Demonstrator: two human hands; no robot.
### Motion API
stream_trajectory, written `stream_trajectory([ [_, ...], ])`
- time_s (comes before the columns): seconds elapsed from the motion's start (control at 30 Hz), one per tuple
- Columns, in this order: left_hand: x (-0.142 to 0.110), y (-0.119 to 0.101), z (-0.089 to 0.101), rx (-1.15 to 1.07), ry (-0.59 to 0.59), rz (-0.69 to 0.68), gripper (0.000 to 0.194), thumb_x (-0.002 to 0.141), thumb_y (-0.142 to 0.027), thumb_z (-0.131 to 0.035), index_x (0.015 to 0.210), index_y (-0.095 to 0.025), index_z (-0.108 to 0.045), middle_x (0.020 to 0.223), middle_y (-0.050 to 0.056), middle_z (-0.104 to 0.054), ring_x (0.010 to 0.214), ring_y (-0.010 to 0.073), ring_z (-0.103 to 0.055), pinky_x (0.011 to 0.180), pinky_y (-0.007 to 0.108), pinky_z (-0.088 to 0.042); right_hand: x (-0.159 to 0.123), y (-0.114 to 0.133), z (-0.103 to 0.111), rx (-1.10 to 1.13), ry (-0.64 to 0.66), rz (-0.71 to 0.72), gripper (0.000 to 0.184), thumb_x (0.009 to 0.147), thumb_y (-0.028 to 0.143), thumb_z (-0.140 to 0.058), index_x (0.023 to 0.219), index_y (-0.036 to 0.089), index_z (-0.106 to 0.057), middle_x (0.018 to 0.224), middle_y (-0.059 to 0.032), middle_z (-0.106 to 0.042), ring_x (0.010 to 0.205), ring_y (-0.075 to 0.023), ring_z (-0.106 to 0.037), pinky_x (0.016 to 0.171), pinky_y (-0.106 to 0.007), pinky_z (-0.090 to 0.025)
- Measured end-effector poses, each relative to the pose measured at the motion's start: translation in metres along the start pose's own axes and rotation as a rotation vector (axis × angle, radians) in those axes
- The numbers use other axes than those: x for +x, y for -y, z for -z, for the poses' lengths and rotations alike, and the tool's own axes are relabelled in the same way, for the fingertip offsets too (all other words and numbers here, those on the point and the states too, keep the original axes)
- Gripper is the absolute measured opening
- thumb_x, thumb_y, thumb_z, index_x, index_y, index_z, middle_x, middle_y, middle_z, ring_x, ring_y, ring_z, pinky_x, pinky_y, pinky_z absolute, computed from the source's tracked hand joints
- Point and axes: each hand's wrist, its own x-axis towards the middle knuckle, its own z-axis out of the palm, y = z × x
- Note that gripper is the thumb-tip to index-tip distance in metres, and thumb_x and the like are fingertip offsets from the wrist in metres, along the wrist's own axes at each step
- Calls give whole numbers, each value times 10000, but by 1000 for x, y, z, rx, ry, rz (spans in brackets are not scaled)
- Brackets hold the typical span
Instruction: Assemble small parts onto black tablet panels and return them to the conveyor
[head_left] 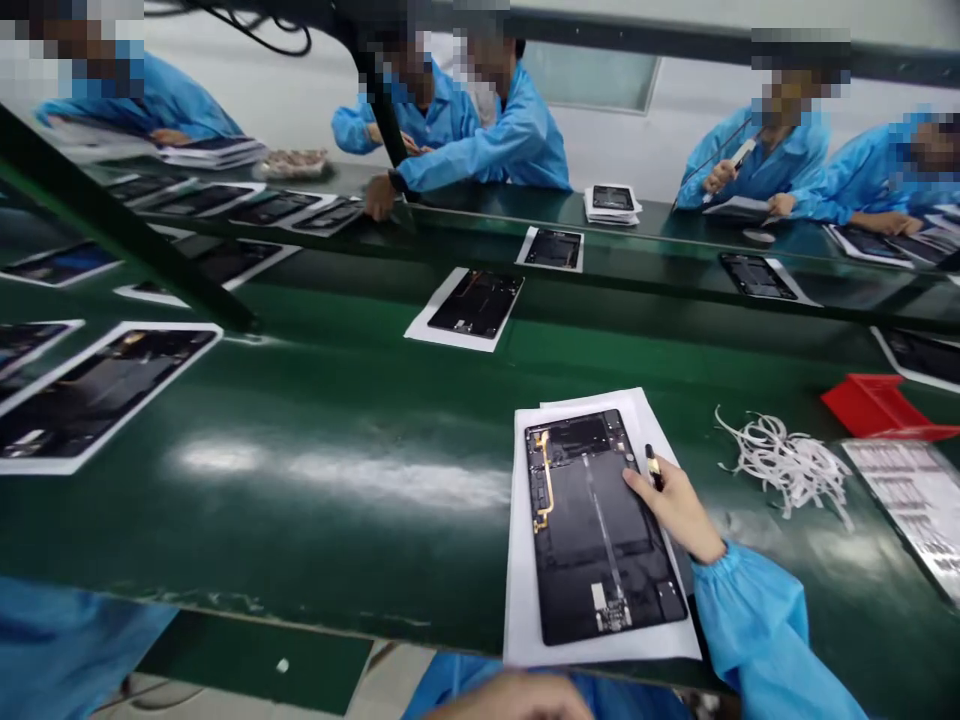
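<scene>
An opened tablet housing (574, 560), dark inside with an orange flex cable along its left side, lies on white paper sheets (523, 600) at the front edge of the green bench. My right hand (675, 505) is over the housing's right edge, its fingers closed around a short black stick-like tool with a gold band (654, 468). One fingertip reaches over the housing; whether it touches cannot be made out. My left hand (517, 697) is low at the bottom edge of the view, blurred and cut off, nearest the paper's lower edge. Its fingers do not show clearly.
Right of my right hand lie tangled white strips (787, 465), a red tray (881, 408) and a clear-covered sheet (911, 500). More tablet housings (478, 303) lie on papers farther back and left (112, 385). A slanted green post (127, 220) crosses the left. Several co-workers in blue sit opposite.
</scene>
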Motion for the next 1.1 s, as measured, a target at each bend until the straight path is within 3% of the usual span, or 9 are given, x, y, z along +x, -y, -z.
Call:
stream_trajectory([
  [0.07,10,-28,16,225,-162,-87,249,891,-425,-563,1003,-253,-703,940,30,-712,903,200,-637,845,307,-487,0,0,2,-145,-128,62,381,764,484,-690,969,164,-693,888,-71,-695,861,-246,-630,796,-356,-484],
  [0.17,50,-63,47,516,-460,-261,193,920,-298,-514,1027,-215,-651,1001,48,-685,891,185,-617,827,301,-474,-4,0,9,-284,-297,144,373,825,506,-622,969,169,-692,918,-82,-672,831,-223,-617,767,-336,-478],
  [0.23,84,-72,66,655,-595,-355,188,895,-252,-553,1058,-194,-629,1021,67,-659,947,208,-600,867,334,-463,-8,1,15,-222,-316,139,373,901,504,-524,933,172,-692,886,-72,-664,772,-193,-605,733,-316,-475],
  [0.3,115,-73,80,751,-657,-409,227,880,-256,-592,1096,-188,-613,1059,78,-641,1027,236,-576,911,367,-447,-11,2,21,-113,-318,124,425,955,501,-428,890,171,-688,900,-73,-662,767,-181,-599,730,-310,-475],
  [0.4,144,-67,86,805,-661,-450,253,878,-296,-621,1111,-199,-616,1089,74,-637,1072,247,-561,931,378,-438,-10,2,22,26,-280,72,470,985,497,-360,838,172,-665,829,-60,-652,692,-163,-582,665,-302,-472],
  [0.5,153,-64,84,800,-667,-467,137,887,-270,-618,995,-199,-664,1004,55,-656,1005,223,-584,907,355,-443,-4,1,16,140,-169,73,385,979,469,-409,815,187,-612,742,-23,-613,614,-142,-574,642,-300,-487],
  [0.6,153,-64,85,798,-682,-447,103,901,-239,-594,855,-199,-678,915,33,-658,924,199,-597,857,334,-448,2,0,9,184,-88,126,256,916,438,-559,818,202,-580,843,-32,-625,729,-162,-628,729,-323,-532],
  [0.73,150,-62,88,842,-662,-398,125,899,-225,-581,818,-205,-674,864,25,-654,872,195,-594,801,332,-446,4,-3,5,160,-100,108,199,836,388,-680,828,216,-581,846,-36,-643,818,-184,-644,734,-314,-555],
  [1.1,146,-55,90,967,-594,-365,108,889,-212,-589,799,-201,-648,831,13,-618,805,186,-555,780,343,-417,6,-3,0,210,-171,66,133,814,312,-710,759,213,-639,780,-25,-678,779,-181,-672,702,-294,-560],
])
